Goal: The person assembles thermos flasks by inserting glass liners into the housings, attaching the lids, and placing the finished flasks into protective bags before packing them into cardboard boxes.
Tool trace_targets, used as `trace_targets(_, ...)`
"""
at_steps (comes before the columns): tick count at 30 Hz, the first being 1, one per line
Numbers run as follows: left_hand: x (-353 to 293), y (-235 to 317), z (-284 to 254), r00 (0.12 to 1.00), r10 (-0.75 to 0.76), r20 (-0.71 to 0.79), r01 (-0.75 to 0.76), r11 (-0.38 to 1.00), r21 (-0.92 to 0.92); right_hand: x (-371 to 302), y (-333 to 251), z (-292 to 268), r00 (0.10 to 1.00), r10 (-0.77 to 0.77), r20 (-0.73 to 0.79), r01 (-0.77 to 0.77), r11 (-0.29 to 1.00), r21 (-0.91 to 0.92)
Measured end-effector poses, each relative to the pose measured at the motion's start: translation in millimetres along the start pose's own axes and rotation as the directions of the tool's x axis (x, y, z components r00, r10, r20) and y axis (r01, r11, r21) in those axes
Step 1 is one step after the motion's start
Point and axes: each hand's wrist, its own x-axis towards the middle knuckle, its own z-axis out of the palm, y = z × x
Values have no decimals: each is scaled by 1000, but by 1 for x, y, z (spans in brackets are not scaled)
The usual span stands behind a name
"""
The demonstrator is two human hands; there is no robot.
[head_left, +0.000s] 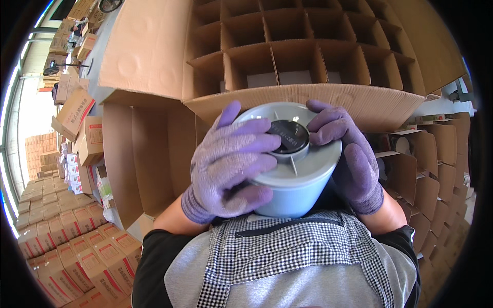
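Observation:
In front of my chest is a light blue round container (295,197) with a grey ribbed top (292,176) and a black round cap (291,137) at its centre. My left hand (233,161), in a purple-grey knit glove, grips it from the left, with fingers stretched across the top to the cap and the thumb lower down. From the right, my gloved right hand (346,149) holds it, curled fingertips at the cap's edge and thumb along the side. The container's underside is hidden.
Just beyond stands an open carton (308,97) with cardboard dividers (298,64) forming several cells. An open brown box (149,149) sits left of it. More divided cardboard (426,179) is at the right. Stacked cartons (77,256) fill the lower left.

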Motion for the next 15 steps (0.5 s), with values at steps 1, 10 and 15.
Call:
trace_targets(1, -2, -3, -1, 1000, 9, 4, -9, 999, -46, -6, -7, 8, 997, 53, -62, -54, 998, -18)
trace_targets(10, -26, -17, 83, 873, -438, 213, 440, 521, -732, -54, -103, -36, 984, 138, -115, -173, 900, -401)
trace_targets(15, -39, -29, 119, 815, -388, 430, 451, 891, -52, -119, -154, -77, 962, 261, 81, -101, 614, -783)
